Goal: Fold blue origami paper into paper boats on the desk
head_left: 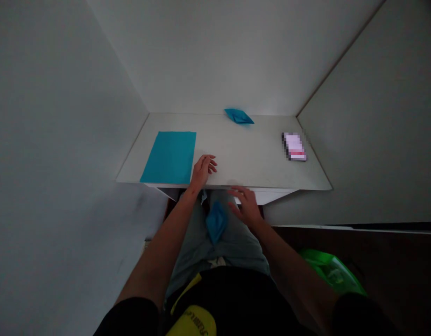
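My left hand (pixel 203 170) rests on the front edge of the white table (pixel 243 158), fingers loosely spread and empty, just right of a flat teal sheet of paper (pixel 169 157). My right hand (pixel 246 204) hovers below the table's edge above my lap, fingers apart, holding nothing. A folded blue paper shape (pixel 216 222) lies on my lap between the two hands, closest to the right one. Another folded blue paper boat (pixel 239 116) sits at the far edge of the table by the wall.
A small blurred-out card or phone (pixel 294 146) lies at the table's right side. Walls close the table in on the left, back and right. A green plastic bag (pixel 329 270) lies on the dark floor to my right.
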The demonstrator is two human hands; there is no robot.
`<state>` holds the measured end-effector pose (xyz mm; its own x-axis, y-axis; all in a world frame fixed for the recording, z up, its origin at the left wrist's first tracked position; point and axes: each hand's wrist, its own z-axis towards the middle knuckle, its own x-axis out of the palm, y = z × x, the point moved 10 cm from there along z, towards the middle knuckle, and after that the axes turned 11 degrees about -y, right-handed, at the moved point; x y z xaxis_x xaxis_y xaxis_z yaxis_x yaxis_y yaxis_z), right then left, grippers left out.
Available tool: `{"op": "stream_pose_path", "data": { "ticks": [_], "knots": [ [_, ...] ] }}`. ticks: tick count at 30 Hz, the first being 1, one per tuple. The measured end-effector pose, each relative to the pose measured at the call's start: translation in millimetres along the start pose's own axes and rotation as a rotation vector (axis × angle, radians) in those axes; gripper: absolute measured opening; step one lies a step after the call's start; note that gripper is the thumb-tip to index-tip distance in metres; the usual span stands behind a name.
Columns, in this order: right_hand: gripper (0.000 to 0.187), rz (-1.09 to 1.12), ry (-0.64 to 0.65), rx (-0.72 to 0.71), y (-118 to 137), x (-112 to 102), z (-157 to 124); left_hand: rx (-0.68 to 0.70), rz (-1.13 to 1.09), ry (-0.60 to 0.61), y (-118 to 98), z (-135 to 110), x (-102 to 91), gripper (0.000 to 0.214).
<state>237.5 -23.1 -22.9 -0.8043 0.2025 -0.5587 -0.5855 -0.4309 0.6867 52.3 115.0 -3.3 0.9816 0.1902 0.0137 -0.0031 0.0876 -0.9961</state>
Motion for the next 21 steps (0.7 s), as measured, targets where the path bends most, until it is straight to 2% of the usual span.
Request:
{"op": "stream_pose_path", "data": {
  "ticks": [2, 5, 8, 11, 12, 14, 16, 17, 19, 20, 21],
  "knots": [
    [0.052, -0.06, 0.295, 0.028, 2, 36, -47, 0.014, -0.024, -0.01, -2, 0, -2.8, 0.043],
    [0.066, -0.11, 0.481, 0.106, -2, 67, -75, 0.003, -0.024, -0.018, -1, -1, -2.4, 0.053],
    [0.086, -0.106, 0.551, 0.062, 7, 88, -70, -0.016, -0.038, -0.011, 0, -1, -0.8, 0.057],
    [0.092, -0.065, 0.564, 0.074, 16, 111, -63, 0.002, -0.051, -0.006, -3, 4, 2.4, 0.057],
    [0.093, -0.053, 0.538, 0.109, 17, 119, -60, 0.011, -0.048, -0.004, -5, 5, 3.9, 0.057],
    [0.1, -0.06, 0.405, 0.26, 11, 131, -51, 0.041, -0.022, -0.017, -11, 4, 1.7, 0.058],
    [0.11, -0.08, 0.247, 0.431, 3, 141, -43, 0.129, 0.057, -0.088, -22, -11, -17.7, 0.057],
    [0.111, -0.085, 0.213, 0.488, 1, 149, -40, 0.216, 0.124, -0.156, -29, -27, -36.3, 0.055],
    [0.1, -0.082, 0.239, 0.526, 5, 172, -37, 0.425, 0.308, -0.306, -40, -75, -83.1, 0.049],
    [0.091, -0.092, 0.276, 0.53, 7, 183, -36, 0.484, 0.385, -0.389, -38, -104, -110.1, 0.048],
    [0.08, -0.094, 0.318, 0.515, 10, 193, -36, 0.461, 0.456, -0.474, -26, -130, -138.6, 0.047]
  ]
}}
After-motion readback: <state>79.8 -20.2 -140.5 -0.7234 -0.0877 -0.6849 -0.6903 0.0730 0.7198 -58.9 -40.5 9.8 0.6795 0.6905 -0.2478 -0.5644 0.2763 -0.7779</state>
